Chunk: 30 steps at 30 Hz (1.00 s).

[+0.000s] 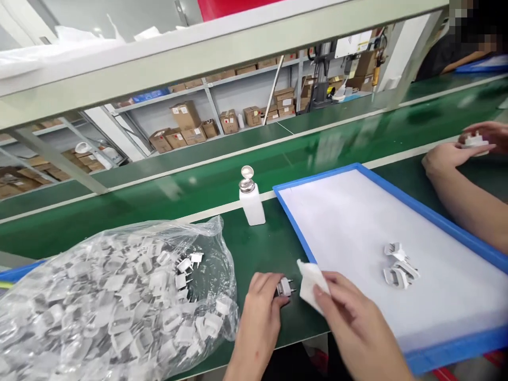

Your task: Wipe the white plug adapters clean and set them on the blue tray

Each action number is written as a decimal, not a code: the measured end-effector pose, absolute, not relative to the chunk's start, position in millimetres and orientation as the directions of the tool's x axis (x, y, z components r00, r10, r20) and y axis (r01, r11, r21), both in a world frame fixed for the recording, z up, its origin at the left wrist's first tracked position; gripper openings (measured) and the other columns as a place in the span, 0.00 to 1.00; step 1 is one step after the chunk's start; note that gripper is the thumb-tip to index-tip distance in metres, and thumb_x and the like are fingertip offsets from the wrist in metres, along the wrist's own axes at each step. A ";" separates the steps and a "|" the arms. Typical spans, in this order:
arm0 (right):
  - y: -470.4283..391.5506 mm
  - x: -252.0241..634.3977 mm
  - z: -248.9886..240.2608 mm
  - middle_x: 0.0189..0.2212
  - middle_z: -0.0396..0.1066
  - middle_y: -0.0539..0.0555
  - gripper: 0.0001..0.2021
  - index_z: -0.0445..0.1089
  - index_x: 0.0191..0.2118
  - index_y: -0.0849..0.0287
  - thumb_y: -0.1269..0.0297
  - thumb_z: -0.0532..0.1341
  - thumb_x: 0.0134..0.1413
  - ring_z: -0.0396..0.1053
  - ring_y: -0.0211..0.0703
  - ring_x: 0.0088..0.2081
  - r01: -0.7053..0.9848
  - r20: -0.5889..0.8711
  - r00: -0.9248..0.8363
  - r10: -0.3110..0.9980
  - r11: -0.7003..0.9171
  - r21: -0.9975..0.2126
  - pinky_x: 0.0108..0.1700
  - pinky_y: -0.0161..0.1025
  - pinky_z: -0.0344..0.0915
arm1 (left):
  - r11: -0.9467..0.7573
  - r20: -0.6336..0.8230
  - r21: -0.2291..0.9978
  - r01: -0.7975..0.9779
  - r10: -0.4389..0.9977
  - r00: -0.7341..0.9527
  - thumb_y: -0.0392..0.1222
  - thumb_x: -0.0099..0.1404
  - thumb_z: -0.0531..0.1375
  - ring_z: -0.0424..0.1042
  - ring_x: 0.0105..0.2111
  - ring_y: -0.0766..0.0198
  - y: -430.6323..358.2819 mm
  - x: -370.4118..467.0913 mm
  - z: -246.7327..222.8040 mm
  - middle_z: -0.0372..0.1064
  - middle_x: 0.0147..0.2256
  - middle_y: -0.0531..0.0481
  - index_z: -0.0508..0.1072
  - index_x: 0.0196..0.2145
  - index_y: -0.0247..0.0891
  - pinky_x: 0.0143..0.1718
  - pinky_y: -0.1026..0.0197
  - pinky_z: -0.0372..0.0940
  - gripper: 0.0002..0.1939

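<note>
Between the thumb and fingers of my left hand (259, 312) is a small white plug adapter (284, 287), its two metal pins pointing right. My right hand (353, 317) pinches a folded white wipe (313, 283), just right of the pins and apart from them. Left of my left hand lies a clear plastic bag (216, 238) full of similar white plug pieces (130, 317). To the right, a few white plug pieces (400, 267) rest in a blue-rimmed tray (337, 211) with a white lining.
A white pump bottle (252, 203) with its metal lid raised stands behind my hands on the green bench (246, 248). At the right, a co-worker's hands (452, 156) hold a white plug piece (475, 142). Shelves with cardboard boxes (186, 116) stand beyond the bench.
</note>
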State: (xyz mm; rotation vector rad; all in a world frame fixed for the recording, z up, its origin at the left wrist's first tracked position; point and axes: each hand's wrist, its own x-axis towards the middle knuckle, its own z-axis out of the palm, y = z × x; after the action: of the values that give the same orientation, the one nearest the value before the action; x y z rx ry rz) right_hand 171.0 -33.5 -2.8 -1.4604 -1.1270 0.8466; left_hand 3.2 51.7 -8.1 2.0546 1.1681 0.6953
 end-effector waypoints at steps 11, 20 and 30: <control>-34.4 114.3 -53.6 0.54 0.74 0.66 0.41 0.37 0.76 0.60 0.81 0.51 0.60 0.76 0.58 0.49 0.845 0.569 0.051 0.820 0.268 -0.462 0.46 0.52 0.80 | -0.469 0.222 0.644 0.604 0.871 0.438 0.25 0.64 0.51 0.78 0.37 0.58 42.0 -16.9 -22.7 0.78 0.37 0.46 0.79 0.46 0.42 0.40 0.58 0.76 0.22; -39.8 119.3 -57.4 0.51 0.77 0.65 0.39 0.37 0.76 0.60 0.78 0.52 0.63 0.79 0.56 0.43 0.842 0.588 0.023 0.808 0.301 -0.447 0.41 0.46 0.80 | -0.457 0.222 0.630 0.628 0.881 0.418 0.24 0.61 0.53 0.79 0.34 0.60 44.3 -16.9 -26.1 0.78 0.35 0.48 0.80 0.45 0.41 0.38 0.60 0.76 0.22; -34.4 117.9 -56.3 0.53 0.76 0.65 0.25 0.62 0.67 0.71 0.79 0.52 0.66 0.76 0.50 0.46 0.864 0.623 -0.023 0.782 0.329 -0.381 0.44 0.42 0.76 | -0.508 0.281 0.611 0.608 0.856 0.433 0.23 0.60 0.53 0.79 0.32 0.62 45.6 -14.9 -20.4 0.79 0.34 0.48 0.81 0.44 0.39 0.35 0.64 0.76 0.23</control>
State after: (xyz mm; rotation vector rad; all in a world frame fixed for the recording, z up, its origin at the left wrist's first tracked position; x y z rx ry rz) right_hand 117.9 -34.4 -56.3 -1.4631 -1.8088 -0.1321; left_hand -14.9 45.6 -20.4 2.2700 1.2398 0.8021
